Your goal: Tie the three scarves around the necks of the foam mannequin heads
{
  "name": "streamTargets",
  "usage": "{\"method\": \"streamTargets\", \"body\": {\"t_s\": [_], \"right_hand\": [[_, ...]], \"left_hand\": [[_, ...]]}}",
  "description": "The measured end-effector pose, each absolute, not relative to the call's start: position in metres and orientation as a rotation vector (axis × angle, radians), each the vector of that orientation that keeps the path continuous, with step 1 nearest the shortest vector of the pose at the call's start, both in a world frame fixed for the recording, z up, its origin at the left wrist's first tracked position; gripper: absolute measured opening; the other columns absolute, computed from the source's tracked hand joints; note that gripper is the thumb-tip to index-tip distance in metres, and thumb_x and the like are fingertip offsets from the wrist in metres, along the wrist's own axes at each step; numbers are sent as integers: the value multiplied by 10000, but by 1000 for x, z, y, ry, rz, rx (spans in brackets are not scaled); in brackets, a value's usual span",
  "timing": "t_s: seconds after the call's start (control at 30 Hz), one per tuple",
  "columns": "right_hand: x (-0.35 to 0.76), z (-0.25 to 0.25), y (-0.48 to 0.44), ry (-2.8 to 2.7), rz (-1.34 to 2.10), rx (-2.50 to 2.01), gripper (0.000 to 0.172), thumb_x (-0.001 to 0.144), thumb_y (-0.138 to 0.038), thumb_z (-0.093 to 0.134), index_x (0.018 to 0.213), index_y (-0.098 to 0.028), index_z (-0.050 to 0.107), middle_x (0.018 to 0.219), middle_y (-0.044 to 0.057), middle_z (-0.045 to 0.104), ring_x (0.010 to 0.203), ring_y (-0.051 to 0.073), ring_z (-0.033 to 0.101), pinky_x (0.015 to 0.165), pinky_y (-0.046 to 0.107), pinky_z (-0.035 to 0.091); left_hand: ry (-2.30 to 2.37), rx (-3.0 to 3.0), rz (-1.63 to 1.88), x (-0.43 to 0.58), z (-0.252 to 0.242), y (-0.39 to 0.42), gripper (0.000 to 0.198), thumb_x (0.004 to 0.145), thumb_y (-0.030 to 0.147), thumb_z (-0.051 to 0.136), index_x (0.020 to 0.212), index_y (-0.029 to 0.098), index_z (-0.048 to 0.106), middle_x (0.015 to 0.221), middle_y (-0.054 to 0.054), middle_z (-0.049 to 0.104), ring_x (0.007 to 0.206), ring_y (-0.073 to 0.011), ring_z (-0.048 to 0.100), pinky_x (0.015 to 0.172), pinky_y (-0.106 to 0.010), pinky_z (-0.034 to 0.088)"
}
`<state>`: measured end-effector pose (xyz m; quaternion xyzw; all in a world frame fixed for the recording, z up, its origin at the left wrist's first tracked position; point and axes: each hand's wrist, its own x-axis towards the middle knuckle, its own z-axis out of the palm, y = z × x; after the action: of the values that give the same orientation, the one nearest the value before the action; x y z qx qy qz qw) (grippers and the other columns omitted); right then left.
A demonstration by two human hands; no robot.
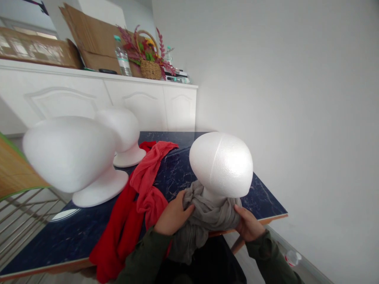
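Note:
A white foam mannequin head (221,163) stands at the near edge of the dark blue marbled table (177,169). A grey scarf (207,217) is wrapped round its neck and hangs over the table edge. My left hand (173,215) grips the scarf on the left side of the neck, fingers closed into the cloth. On the right side my right hand (248,223) holds the same scarf, fingers pressed into its folds. A red scarf (139,197) lies just left of my left hand, draped across the table and off its front edge.
Two more white foam heads (71,152) (122,132) stand on the table's left half. Behind is a white cabinet (97,98) bearing cardboard (91,39), a water bottle (122,55) and a flower basket (149,59). A white wall lies to the right.

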<state>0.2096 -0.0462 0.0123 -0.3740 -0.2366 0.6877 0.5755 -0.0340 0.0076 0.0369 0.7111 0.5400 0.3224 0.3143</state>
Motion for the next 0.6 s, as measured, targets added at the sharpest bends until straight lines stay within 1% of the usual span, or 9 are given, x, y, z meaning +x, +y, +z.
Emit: {"method": "streamTargets", "body": {"t_s": [0.07,0.13,0.2,0.27,0.37,0.43,0.5,0.53,0.6], "right_hand": [[208,10,-50,-606,1707,-859,311,670,-320,705,910,-128,654,848,117,688,936,262,619,878,445,433],[203,7,-53,-712,1757,-822,397,628,-321,739,967,-138,641,911,121,679,962,262,608,900,459,414],[195,6,-56,-879,1727,-806,485,568,-285,779,1009,-154,628,991,115,663,1005,263,586,935,465,387],[185,4,-59,-1048,1627,-858,538,517,-221,803,1022,-173,624,1053,97,645,1044,263,562,972,469,354],[175,2,-60,-1114,1445,-1041,503,499,-195,806,975,-192,646,1036,73,654,1051,272,551,1006,489,309],[171,4,-59,-979,1406,-1034,413,545,-261,785,934,-203,661,983,66,669,1049,269,549,1017,479,298],[169,11,-56,-822,1432,-918,330,638,-376,709,922,-215,661,951,61,673,1061,253,543,1000,457,329],[170,16,-54,-765,1465,-856,317,677,-420,659,918,-215,659,940,63,673,1068,246,539,983,448,352],[173,26,-49,-723,1523,-797,320,701,-474,594,874,-213,662,897,64,677,1061,243,542,944,439,392]], "left_hand": [[1462,1871,840,-30,37,8,507,745,372,542,1191,146,455,1108,-143,592,1019,-281,561,874,-376,398],[1474,1850,851,-26,38,8,523,743,387,545,1197,143,452,1141,-145,577,1047,-280,546,891,-370,390],[1459,1821,871,-22,39,7,519,752,396,534,1199,144,452,1157,-136,569,1068,-266,536,911,-362,382],[1435,1792,902,-18,39,6,501,772,404,508,1197,144,453,1150,-125,573,1068,-250,536,923,-358,379],[1408,1761,945,-17,39,6,481,782,412,496,1180,144,471,1153,-118,575,1072,-241,535,928,-354,379],[1403,1760,950,-19,39,7,480,782,433,492,1166,145,486,1148,-117,581,1069,-243,537,920,-353,385],[1412,1802,934,-23,41,8,493,773,469,494,1152,154,503,1125,-113,596,1042,-253,551,892,-359,401],[1426,1836,921,-25,42,9,500,766,489,497,1141,159,515,1103,-109,608,1017,-260,563,869,-361,411],[1464,1908,892,-30,45,12,491,757,516,495,1104,171,541,1047,-98,630,957,-261,586,818,-354,431]]}}
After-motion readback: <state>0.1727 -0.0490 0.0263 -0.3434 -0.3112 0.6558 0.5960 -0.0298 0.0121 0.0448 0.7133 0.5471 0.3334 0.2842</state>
